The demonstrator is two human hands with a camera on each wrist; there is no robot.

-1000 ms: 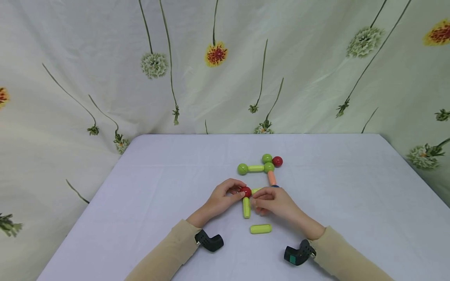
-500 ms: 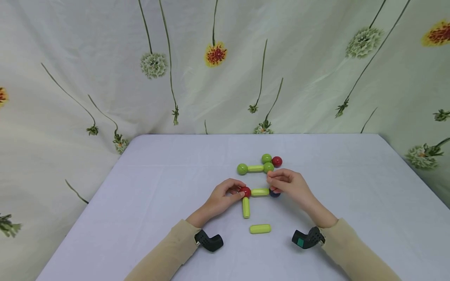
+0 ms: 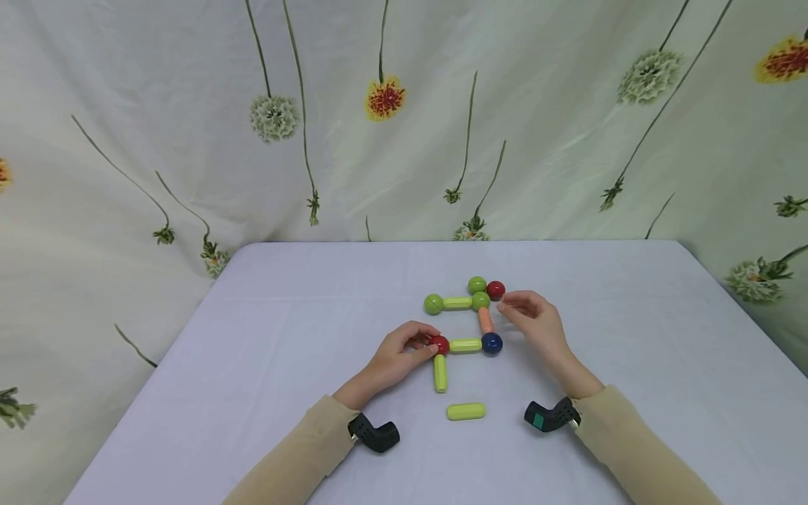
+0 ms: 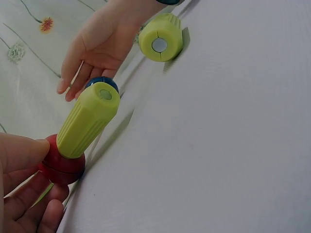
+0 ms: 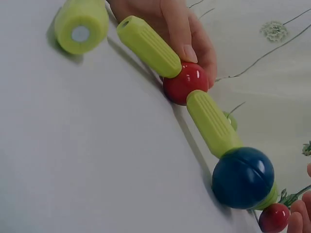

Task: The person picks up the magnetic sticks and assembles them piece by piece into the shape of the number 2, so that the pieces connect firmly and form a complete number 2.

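Observation:
My left hand (image 3: pixel 400 354) pinches a red ball (image 5: pixel 186 83) between thumb and fingers. From that ball one yellow-green magnetic rod (image 3: pixel 440 374) points toward me, and another yellow-green rod (image 3: pixel 465 345) runs right to a dark blue ball (image 3: pixel 492 343). An orange rod (image 3: pixel 485 320) links the blue ball to a green ball (image 3: pixel 481 301). A further yellow-green rod (image 3: pixel 457 303) joins that one to a green ball (image 3: pixel 433 304) on the left. My right hand (image 3: pixel 536 322) holds nothing, its fingers loosely bent beside a second red ball (image 3: pixel 496 290).
A loose green ball (image 3: pixel 476 285) sits at the back beside the second red ball. One separate yellow-green rod (image 3: pixel 466 411) lies nearer me, a metal disc showing in its end. The white table (image 3: pixel 303 294) ends at a flowered cloth backdrop (image 3: pixel 404 168).
My right hand has gone from the rod near the blue ball to the orange rod, then away to the right beside the second red ball. My left hand stays on its ball.

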